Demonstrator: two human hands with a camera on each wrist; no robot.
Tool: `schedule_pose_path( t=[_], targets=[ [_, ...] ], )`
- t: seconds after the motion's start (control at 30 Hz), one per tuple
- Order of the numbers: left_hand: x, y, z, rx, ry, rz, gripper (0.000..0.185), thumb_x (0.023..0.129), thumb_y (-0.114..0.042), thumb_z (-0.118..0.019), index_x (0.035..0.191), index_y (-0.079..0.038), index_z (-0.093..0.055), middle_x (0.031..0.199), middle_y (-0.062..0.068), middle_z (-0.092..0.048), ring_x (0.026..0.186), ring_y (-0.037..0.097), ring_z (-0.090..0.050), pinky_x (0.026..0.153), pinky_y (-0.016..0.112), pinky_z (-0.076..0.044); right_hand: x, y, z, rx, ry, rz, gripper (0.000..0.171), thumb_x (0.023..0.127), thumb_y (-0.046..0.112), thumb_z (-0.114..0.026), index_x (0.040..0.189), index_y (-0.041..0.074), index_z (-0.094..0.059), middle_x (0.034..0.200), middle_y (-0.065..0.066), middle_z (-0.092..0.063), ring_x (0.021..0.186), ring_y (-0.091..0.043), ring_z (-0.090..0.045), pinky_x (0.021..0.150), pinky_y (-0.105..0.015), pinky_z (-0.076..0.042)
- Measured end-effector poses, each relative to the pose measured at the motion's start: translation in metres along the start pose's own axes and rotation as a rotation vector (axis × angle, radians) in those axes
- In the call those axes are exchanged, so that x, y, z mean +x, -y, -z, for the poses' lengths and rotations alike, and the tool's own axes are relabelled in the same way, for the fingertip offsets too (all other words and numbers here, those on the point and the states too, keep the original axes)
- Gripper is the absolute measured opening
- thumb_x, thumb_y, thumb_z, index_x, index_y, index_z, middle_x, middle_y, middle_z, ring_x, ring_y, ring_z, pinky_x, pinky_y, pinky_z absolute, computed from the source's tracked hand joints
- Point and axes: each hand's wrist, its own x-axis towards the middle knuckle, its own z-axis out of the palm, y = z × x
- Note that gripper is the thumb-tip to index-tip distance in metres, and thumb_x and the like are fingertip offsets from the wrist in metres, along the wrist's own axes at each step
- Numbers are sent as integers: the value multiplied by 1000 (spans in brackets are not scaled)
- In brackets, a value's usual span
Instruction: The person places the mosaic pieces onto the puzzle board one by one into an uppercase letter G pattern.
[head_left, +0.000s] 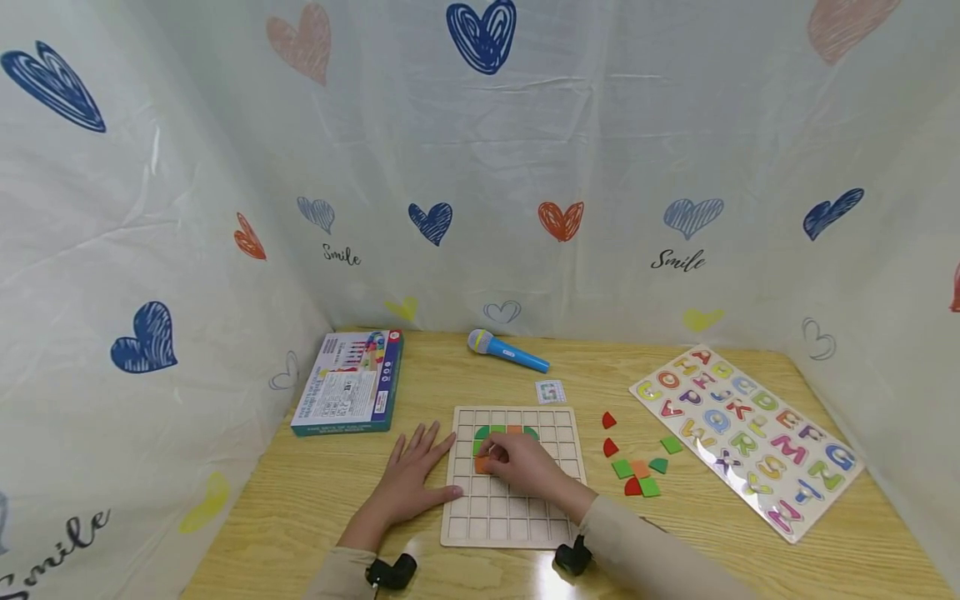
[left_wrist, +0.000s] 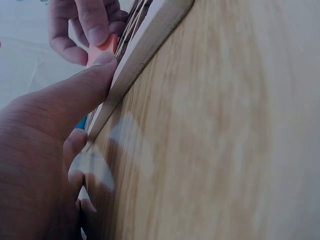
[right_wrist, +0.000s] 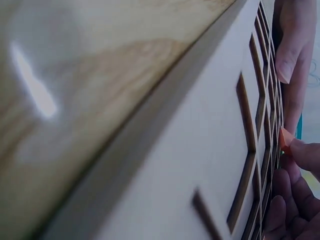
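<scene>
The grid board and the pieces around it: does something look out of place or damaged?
Nothing stands out. The grid board lies flat and whole; the left hand rests at its edge, and the right hand holds an orange piece over it. Loose pieces lie beside it.

The head view is bright and evenly lit, with a white glare patch on the desk just below the grid board and curved distortion at the edges. Both wrist views are blurred and very close, and soft shadows lie beside the board.
</scene>
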Motion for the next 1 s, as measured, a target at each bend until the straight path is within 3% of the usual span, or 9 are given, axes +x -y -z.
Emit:
schedule_pose_path(
  t=[0.2,0.6,1.0],
  targets=[
    [0,0,0,-5,0,2,87,89,-63,-66,160,-23,-36,169,11,-16,156,34,-5,123,58,4,3,7,-4,-46,0,-17,7,96,14,-71,102,17,-73,76,14,-59,64,-1,-51,59,-21,-46],
    [1,2,-1,5,-3,2,86,89,-64,-66,160,-25,-36,169,10,-16,156,34,-5,123,57,4,2,5,-3,-33,28,-21,12,94,13,-72,106,14,-75,77,13,-57,66,-2,-50,60,-20,-46],
    [1,2,-3,10,-6,15,88,88,-66,-65,160,-26,-36,169,9,-16,157,33,-5,123,57,5,-19,-9,20,-13,-24,-48,15,94,8,-70,107,13,-74,80,12,-58,71,-5,-52,65,-24,-48]
  ],
)
